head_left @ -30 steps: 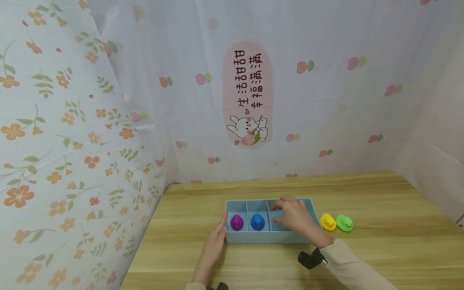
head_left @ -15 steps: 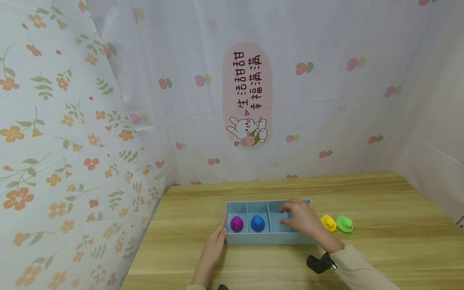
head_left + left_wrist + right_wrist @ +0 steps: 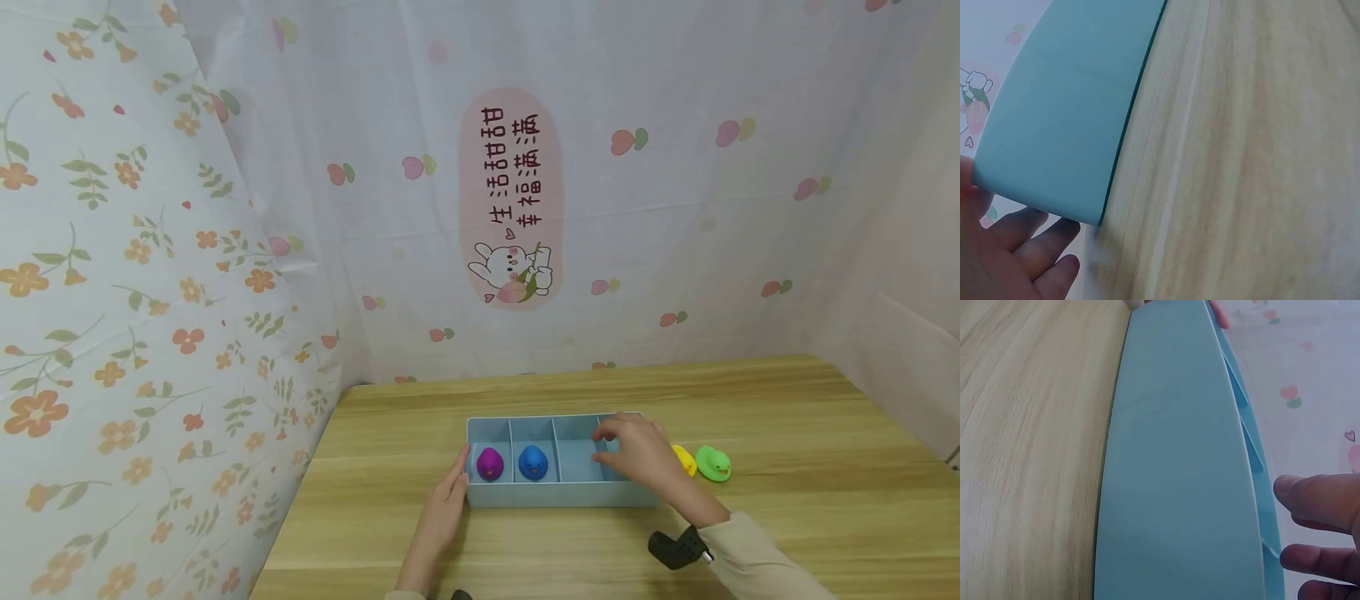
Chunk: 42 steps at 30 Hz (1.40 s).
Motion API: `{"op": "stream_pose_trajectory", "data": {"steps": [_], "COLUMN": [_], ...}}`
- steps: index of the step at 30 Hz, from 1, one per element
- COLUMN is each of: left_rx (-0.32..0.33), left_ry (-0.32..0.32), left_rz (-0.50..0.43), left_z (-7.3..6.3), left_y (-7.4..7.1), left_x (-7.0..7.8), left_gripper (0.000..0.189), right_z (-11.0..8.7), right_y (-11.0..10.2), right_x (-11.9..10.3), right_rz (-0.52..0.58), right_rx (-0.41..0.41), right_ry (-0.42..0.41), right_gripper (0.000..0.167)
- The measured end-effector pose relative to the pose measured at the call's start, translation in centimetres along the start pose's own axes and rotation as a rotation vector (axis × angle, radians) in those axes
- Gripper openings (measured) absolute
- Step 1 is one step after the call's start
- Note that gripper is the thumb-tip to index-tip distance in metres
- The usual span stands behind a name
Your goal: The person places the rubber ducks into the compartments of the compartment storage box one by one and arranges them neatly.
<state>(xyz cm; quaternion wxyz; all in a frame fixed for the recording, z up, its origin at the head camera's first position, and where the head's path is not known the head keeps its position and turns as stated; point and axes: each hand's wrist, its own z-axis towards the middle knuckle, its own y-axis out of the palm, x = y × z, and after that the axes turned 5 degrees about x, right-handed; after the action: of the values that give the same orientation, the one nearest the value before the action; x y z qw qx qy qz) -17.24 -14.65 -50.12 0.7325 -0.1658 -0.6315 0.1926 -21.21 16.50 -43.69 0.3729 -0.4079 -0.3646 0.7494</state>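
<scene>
One beige sleeve (image 3: pixel 759 557) is reaching in from the front right of the light-blue box (image 3: pixel 558 495), and a black device (image 3: pixel 678 549) is showing beside its cuff. The wooden table (image 3: pixel 555 550) is carrying the box. At the box's left end, the left hand (image 3: pixel 441 510) is resting loosely against the end wall; its fingers are touching that wall and stretching along it. Over the right part of the box, the right hand (image 3: pixel 643 454) is hovering with thumb and fingers spread wide; whether any fingertip is touching the box, the views are not settling.

Three dividers (image 3: pixel 512 450) are splitting the box into four compartments in a row. The purple duck (image 3: pixel 490 464) is sitting upright in the leftmost compartment, and the blue duck (image 3: pixel 533 462) is sitting upright in the second from the left. Just beyond the box's right end, the yellow duck (image 3: pixel 686 460) is showing partly, the right wrist covering the remainder; the green duck (image 3: pixel 714 464) is sitting just beside it, farther right of the box.

Well left of the box, a flower-printed cloth (image 3: pixel 150 333) is hanging. Behind the box, a white cloth (image 3: pixel 675 233) is bearing fruit prints and a pink oval panel (image 3: pixel 510 200) with lettering and a rabbit.
</scene>
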Motion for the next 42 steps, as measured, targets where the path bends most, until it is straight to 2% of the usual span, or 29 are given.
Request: {"op": "stream_pose_trajectory", "data": {"steps": [10,20,27,42], "left_rx": [0.009,0.000,0.002,0.001], "left_ry": [0.019,0.006,0.013,-0.005], "left_rz": [0.011,0.002,0.002,-0.001], "left_z": [0.0,0.2,0.1,0.1], "left_y": [0.0,0.0,0.0,0.1], "left_x": [-0.1,-0.3,-0.3,-0.1], "left_gripper": [0.045,0.045,0.045,0.045], "right_z": [-0.5,-0.9,-0.9,-1.5], "right_y": [-0.9,-1.6,-2.2,-3.6], "right_x": [0.7,2.2,2.8,4.4], "right_rz": [0.020,0.015,0.014,0.015], "right_rx": [0.024,0.037,0.061,0.050], "right_ry": [-0.002,0.024,0.011,0.070], "right_gripper": [0.017,0.016,0.015,0.018]}}
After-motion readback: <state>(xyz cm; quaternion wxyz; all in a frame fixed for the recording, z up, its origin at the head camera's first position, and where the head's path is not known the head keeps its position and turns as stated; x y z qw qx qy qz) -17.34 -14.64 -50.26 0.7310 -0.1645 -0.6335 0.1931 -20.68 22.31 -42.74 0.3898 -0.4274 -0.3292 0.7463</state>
